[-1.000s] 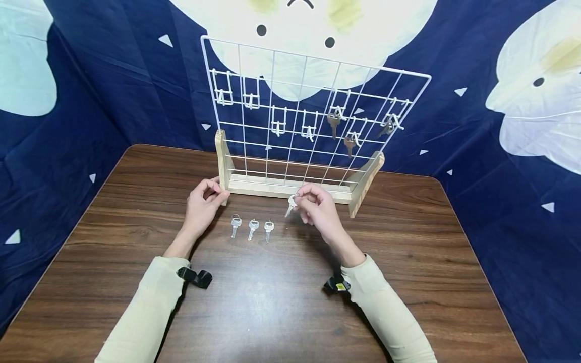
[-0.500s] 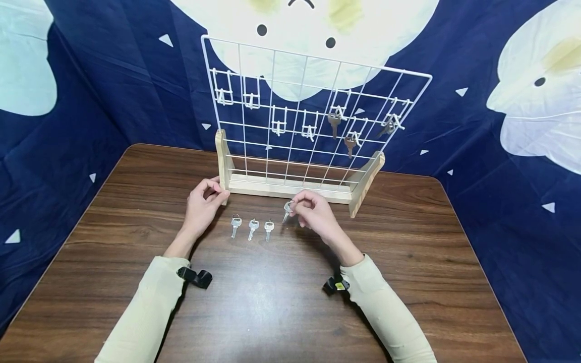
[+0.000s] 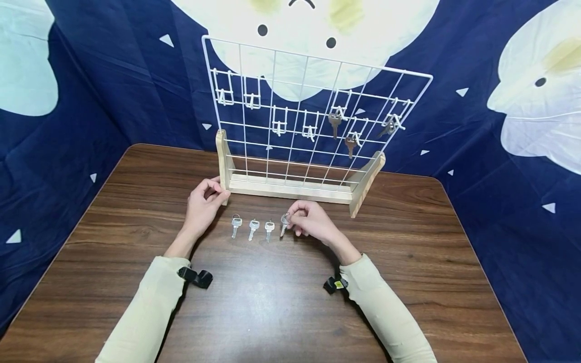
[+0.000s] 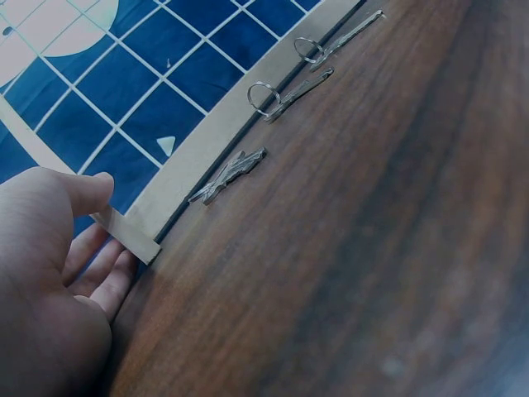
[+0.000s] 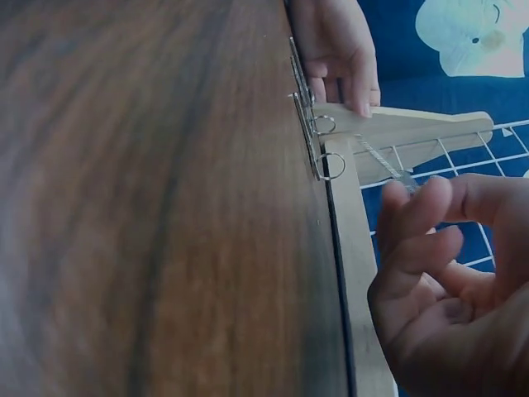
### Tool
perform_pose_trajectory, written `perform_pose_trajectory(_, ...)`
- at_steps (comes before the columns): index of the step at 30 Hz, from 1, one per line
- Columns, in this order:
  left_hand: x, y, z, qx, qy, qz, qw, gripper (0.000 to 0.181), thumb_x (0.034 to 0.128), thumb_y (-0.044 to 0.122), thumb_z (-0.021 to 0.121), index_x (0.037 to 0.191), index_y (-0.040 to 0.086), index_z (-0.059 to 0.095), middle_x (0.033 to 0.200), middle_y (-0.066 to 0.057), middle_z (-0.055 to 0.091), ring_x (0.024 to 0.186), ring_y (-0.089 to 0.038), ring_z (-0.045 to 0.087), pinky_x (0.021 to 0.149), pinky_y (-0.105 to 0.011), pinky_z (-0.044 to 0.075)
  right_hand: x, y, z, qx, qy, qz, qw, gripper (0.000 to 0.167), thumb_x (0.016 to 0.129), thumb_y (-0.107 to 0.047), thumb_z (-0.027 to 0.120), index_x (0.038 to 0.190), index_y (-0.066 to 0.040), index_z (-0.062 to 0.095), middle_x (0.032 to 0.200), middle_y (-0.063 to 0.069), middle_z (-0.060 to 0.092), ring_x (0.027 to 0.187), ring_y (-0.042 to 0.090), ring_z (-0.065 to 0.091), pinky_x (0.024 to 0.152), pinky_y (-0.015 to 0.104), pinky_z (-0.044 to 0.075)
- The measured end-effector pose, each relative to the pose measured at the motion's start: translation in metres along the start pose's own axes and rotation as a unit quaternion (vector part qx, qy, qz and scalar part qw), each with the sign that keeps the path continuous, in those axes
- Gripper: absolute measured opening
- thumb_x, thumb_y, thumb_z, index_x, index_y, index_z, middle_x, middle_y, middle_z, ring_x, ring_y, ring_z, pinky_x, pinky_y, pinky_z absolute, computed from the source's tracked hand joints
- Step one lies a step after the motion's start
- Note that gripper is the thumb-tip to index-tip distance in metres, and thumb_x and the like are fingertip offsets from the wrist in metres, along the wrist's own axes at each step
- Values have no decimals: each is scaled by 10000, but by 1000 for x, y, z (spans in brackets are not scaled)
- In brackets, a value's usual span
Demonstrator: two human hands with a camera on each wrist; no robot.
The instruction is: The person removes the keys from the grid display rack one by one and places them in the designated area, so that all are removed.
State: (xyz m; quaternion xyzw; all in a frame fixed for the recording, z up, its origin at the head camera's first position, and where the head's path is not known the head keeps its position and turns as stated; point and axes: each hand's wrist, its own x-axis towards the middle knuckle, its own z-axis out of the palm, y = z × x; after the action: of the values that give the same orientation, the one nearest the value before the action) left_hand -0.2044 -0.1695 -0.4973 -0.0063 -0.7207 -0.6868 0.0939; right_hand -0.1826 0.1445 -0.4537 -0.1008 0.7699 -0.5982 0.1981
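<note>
The right hand (image 3: pixel 313 221) pinches a silver key (image 3: pixel 284 225) by its head, blade pointing down, just right of three keys lying in a row on the table: a left one (image 3: pixel 235 227), a middle one (image 3: pixel 253 230) and a right one (image 3: pixel 269 231). In the right wrist view, thumb and fingertips of the right hand (image 5: pixel 455 273) meet at the key (image 5: pixel 388 164). The left hand (image 3: pixel 201 206) grips the left wooden foot (image 3: pixel 222 161) of a white wire rack (image 3: pixel 290 148); the left wrist view shows its thumb and fingers (image 4: pixel 66 256) around that foot (image 4: pixel 132 235).
Several white hooks hang on the grid, among them a left hook (image 3: pixel 222 97). Three keys hang at the right, one of them low (image 3: pixel 350 146). The rack's right foot (image 3: pixel 366 184) stands on the brown table (image 3: pixel 272 312), with a dark blue patterned cloth (image 3: pixel 136 91) behind.
My right hand has moved down and slightly left with its key, away from the rack's base and close to the row of keys. The left hand has stayed on the foot.
</note>
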Motion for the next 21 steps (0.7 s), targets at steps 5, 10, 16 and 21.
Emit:
perform_pose_trajectory(5, 0, 0, 1, -7, 1, -8, 10000, 171, 1024, -53, 742, 1028, -70, 572, 1568, -235, 591, 1310, -138, 614, 1130, -214, 538, 1, 3, -2, -137, -177, 47, 9997, 33, 1012, 2, 659, 1022, 33, 666, 759, 21, 746, 550, 90, 584, 481, 189, 428)
perform_pose_trajectory(10, 0, 0, 1, 13, -2, -9, 10000, 198, 1025, -50, 743, 1050, -109, 556, 1570, -234, 590, 1313, -132, 614, 1111, -178, 533, 2, 6, -1, -188, -251, 38, 9995, 122, 1011, 39, 640, 959, -64, 680, 771, 37, 757, 547, 97, 592, 480, 195, 446)
perform_pose_trajectory(16, -1, 0, 0, 28, -4, 19, 10000, 179, 1026, -46, 744, 1044, -94, 573, 1565, -236, 594, 1291, -100, 617, 1113, -172, 527, 2, 9, 0, -357, -438, -34, 9984, 131, 1024, 24, 648, 945, -77, 675, 787, 88, 772, 541, 104, 611, 481, 198, 468)
perform_pose_trajectory(21, 0, -1, 0, -33, -1, 29, 10000, 183, 1024, -59, 737, 1050, -108, 563, 1560, -241, 594, 1275, -85, 617, 1071, -135, 533, 3, 12, 1, -512, -472, -147, 9975, 61, 1041, 6, 654, 985, -10, 673, 790, 108, 772, 539, 116, 632, 476, 208, 489)
